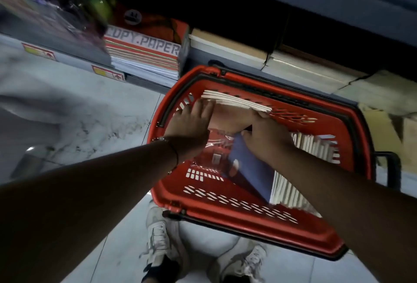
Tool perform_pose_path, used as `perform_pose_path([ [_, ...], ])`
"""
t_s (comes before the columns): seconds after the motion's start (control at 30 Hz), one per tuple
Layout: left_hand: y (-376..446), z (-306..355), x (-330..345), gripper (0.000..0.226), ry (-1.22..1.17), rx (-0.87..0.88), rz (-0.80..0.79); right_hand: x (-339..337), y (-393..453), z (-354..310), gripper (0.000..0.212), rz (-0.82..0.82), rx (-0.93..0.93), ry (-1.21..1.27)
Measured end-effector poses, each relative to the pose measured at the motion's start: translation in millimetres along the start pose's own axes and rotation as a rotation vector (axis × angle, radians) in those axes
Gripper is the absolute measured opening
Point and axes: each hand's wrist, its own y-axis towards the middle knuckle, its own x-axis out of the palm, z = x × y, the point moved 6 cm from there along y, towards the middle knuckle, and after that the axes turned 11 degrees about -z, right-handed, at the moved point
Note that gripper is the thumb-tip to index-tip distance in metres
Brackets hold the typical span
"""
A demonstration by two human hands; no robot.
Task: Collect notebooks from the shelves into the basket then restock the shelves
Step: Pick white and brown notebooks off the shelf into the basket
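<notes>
The floor (74, 106) is pale tile, streaked with grey marks, and fills the left and bottom of the head view. A dark shelving unit (293, 0) runs across the top, with its base edge carrying two red-and-yellow labels (39, 52) on the left. On the bottom shelf stands a red and white ream stack marked COPY PAPER (146, 50); to its right lie flat cardboard-coloured packs (304, 61).

The red plastic basket (225, 212) stands on the floor directly in front of the shelf, black handles folded down along its rim. Its slotted walls and slotted bottom are visible. Along the right-hand side of the basket a row of notebooks (291, 190) stands on edge, white page edges facing up. A blue-covered notebook (250, 170) leans against that row, tilted. At the far wall of the basket a small stack of notebooks (237, 102) sits tilted, white page edges toward the shelf.

Both bare forearms reach in from the lower corners of the view. The left hand (191, 122) lies flat, fingers straight and slightly spread, pressing on the left end of the small stack. The right hand (266, 134) has fingers curled over the stack's right end, gripping it; the thumb is hidden. A thin dark band (174, 156) circles the left wrist.

Two pale sneakers (162, 237) show below the basket, toes toward it
</notes>
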Motion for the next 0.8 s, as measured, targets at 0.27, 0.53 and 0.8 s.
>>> perform_pose_path([
  [0.27, -3.0, -8.2, 36.6, 0.032, -0.127, -0.050, -0.083, 37.1, 1.1, 11.4, 0.032, 0.030, 0.053, -0.284],
  [0.53, -42.8, -1.2, 29.4, 0.016, -0.892, -0.084, 0.019, 36.3, -27.9, 45.6, 0.011, 0.119, 0.111, 0.199],
  [0.8, -99.8, 27.9, -60.0, 0.008, -1.333, 0.145, 0.117, -27.8, -99.9, 62.2, 0.020, 0.027, 0.179, 1.234],
])
